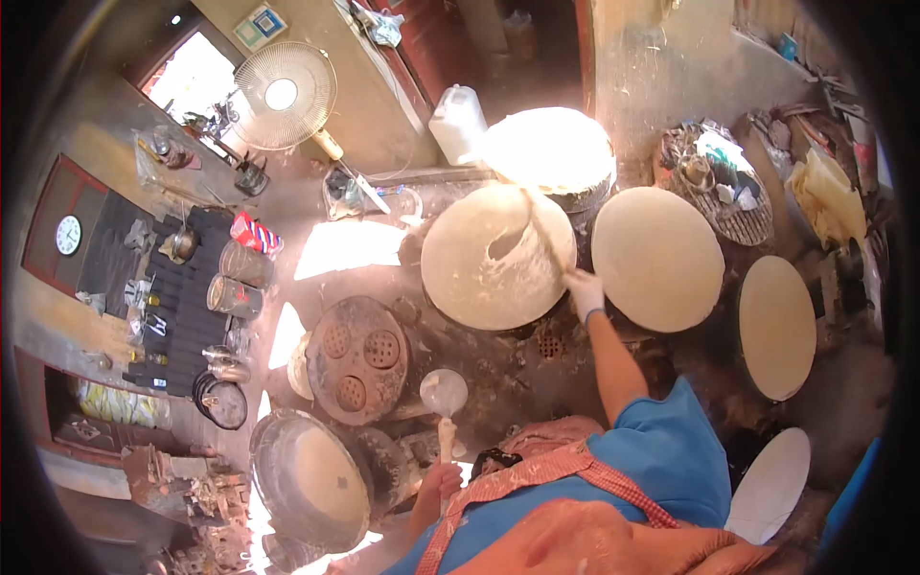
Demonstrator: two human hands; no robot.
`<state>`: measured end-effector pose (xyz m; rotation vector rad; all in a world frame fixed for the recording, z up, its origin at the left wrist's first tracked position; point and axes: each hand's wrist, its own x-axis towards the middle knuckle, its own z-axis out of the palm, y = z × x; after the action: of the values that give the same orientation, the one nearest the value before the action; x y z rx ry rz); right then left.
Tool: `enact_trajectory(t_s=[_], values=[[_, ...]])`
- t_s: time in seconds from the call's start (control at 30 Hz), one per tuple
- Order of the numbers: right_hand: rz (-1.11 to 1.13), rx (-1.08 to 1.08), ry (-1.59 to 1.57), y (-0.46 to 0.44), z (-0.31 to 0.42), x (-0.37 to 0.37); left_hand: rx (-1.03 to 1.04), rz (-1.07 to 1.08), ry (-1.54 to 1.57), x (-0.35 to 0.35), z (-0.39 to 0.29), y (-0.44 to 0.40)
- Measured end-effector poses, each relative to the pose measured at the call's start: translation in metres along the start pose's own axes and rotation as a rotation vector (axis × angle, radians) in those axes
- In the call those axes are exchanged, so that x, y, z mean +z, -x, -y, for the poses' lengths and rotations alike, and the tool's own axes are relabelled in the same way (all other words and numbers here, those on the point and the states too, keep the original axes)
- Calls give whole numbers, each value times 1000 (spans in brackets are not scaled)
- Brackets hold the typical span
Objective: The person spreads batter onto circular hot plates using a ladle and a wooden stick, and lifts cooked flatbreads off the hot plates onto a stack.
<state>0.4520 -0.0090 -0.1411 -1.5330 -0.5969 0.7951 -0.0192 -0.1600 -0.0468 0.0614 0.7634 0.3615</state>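
While the left hand (440, 480) clasps a ladle (444, 393), the right hand (586, 290) is at a pale round sheet (467, 261) ahead, grip unclear. Probably soft and easily torn, it should be held by its rim.

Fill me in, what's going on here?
The person's right hand holds a thin stick across a large pale round surface. The left hand grips a ladle by its handle, its head apart from the basin of pale contents. Another pale round sits to the right.
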Motion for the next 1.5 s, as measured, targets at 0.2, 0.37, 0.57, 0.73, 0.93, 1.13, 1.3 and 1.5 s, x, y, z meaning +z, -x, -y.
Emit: enact_trajectory(t_s=[0.2,0.37,0.57,0.73,0.93,1.13,1.3,1.5], values=[[94,-77,317,70,28,18,93,-149,59,6,-15,27],[-11,441,-393,113,34,16,56,-123,211,-1,-32,33],[85,52,84,109,9,8,-94,287,493,-34,-38,12],[-202,-277,690,16,25,-16,32,-223,256,26,-52,13],[196,-539,1293,51,45,-12,-81,8,255,9,-91,-36],[-82,-503,1224,65,30,-41,-35,135,235,68,-150,-117],[-85,-616,1194,89,25,-61,107,20,297,121,-162,-157],[-93,-479,1476,158,-6,-30,369,-216,-49,154,-132,-204]])
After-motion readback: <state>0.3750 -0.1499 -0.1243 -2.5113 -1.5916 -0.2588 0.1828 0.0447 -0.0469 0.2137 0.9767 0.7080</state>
